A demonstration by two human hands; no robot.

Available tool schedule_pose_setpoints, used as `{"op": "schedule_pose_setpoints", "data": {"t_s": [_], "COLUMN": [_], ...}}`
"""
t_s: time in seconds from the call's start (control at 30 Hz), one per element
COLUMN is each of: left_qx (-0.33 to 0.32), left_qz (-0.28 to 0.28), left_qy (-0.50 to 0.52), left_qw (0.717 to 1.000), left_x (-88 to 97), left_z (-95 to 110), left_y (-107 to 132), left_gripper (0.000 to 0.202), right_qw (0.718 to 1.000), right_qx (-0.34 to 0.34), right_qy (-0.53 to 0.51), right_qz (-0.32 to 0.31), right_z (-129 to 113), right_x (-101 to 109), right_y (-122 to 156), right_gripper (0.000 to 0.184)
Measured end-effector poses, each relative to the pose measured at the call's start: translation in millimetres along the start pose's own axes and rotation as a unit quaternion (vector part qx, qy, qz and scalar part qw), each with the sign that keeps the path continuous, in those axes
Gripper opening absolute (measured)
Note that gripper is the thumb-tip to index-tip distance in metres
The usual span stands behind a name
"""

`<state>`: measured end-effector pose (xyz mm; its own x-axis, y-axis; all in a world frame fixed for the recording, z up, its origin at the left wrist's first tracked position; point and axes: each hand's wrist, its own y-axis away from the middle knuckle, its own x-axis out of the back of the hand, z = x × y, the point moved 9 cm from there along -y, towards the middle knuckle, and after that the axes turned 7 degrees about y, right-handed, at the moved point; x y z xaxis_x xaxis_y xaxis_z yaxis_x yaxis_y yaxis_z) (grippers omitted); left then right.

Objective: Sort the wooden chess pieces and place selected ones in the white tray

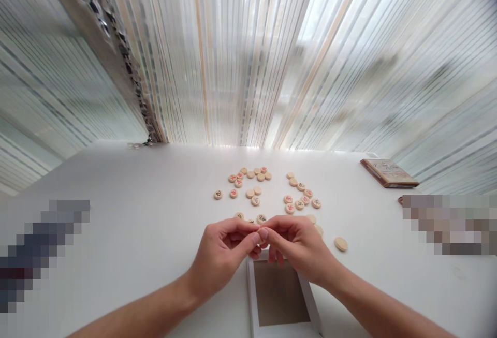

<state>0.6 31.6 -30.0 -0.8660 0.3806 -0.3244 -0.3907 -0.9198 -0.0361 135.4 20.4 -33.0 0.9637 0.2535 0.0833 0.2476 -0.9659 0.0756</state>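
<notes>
My left hand and my right hand meet in the middle, thumbs and fingertips pinched together. Between them is a small pale Chinese chess piece, mostly covered by the fingers. Just beyond the fingertips lies a piece with a dark character. Below the hands sits an open white box with a brown bottom, its far edge partly hidden by the fingers. A blank-sided piece rests to the right of my right hand.
Several wooden pieces, some with red characters and some face down, are scattered over the white table. A thin brown box lies at the back right. String curtains hang behind the table, with a bead chain at left.
</notes>
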Motion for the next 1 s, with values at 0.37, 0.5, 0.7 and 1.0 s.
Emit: {"op": "schedule_pose_setpoints", "data": {"t_s": [0.37,0.5,0.7,1.0], "left_qx": [-0.050,-0.085,-0.068,0.015], "left_qz": [-0.024,-0.024,-0.024,-0.028], "left_qy": [0.014,-0.038,-0.043,0.043], "left_qw": [0.998,0.995,0.996,0.999], "left_x": [-10.8,-11.9,-13.9,-14.5], "left_z": [3.7,8.5,8.5,-1.9], "left_y": [5.7,9.3,7.4,1.4], "left_gripper": [0.012,0.016,0.013,0.021], "right_qw": [0.993,0.986,0.992,0.996], "right_qx": [0.094,0.121,0.105,0.010], "right_qy": [0.045,0.081,0.032,-0.086], "right_qz": [0.053,0.083,0.066,0.027], "right_z": [-5.7,-11.4,-7.9,1.8], "right_x": [8.6,15.3,13.9,7.8], "right_y": [26.0,28.2,24.9,16.1], "right_gripper": [0.020,0.015,0.013,0.028]}}
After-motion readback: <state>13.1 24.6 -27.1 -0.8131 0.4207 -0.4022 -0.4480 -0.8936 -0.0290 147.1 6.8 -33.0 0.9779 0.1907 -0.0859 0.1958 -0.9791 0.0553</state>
